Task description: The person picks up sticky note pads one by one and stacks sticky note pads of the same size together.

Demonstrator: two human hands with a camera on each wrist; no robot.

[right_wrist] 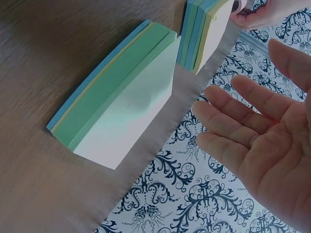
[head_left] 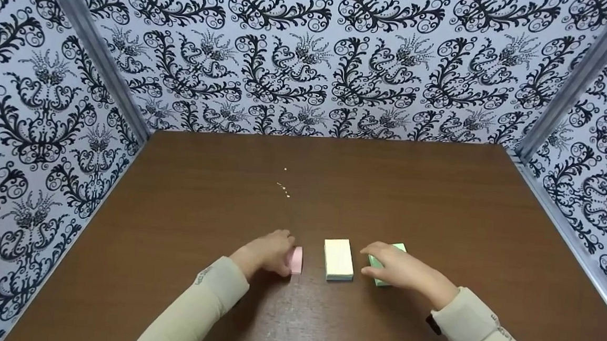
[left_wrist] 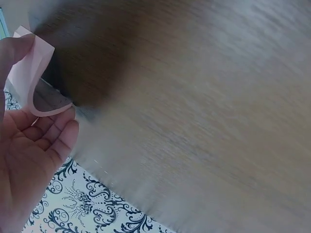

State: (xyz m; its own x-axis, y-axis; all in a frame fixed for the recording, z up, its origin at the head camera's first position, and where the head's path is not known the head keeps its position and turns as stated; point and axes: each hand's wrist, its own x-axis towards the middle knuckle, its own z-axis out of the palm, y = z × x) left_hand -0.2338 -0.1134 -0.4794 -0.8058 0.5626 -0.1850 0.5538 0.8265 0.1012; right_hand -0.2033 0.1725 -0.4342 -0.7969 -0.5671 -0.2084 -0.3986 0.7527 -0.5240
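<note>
My left hand (head_left: pixel 271 250) pinches a thin pad of pink sticky notes (head_left: pixel 297 261). In the left wrist view the pink pad (left_wrist: pixel 24 73) is bent into a curve between thumb and fingers. My right hand (head_left: pixel 400 267) hovers over a green-topped stack of sticky notes (head_left: pixel 400 246); its fingers are extended. In the right wrist view this green stack (right_wrist: pixel 116 97) has yellow and blue layers underneath and stands apart from the right palm (right_wrist: pixel 272 150). Between the hands lies a pale-yellow-topped stack (head_left: pixel 337 257), with blue and green layers below it in the right wrist view.
The brown wooden table (head_left: pixel 412 198) carries a few small pale crumbs (head_left: pixel 284 189) towards the back. Patterned black-and-white walls (head_left: pixel 310 60) enclose it at the back and both sides, with grey metal posts (head_left: pixel 100 52) at the corners.
</note>
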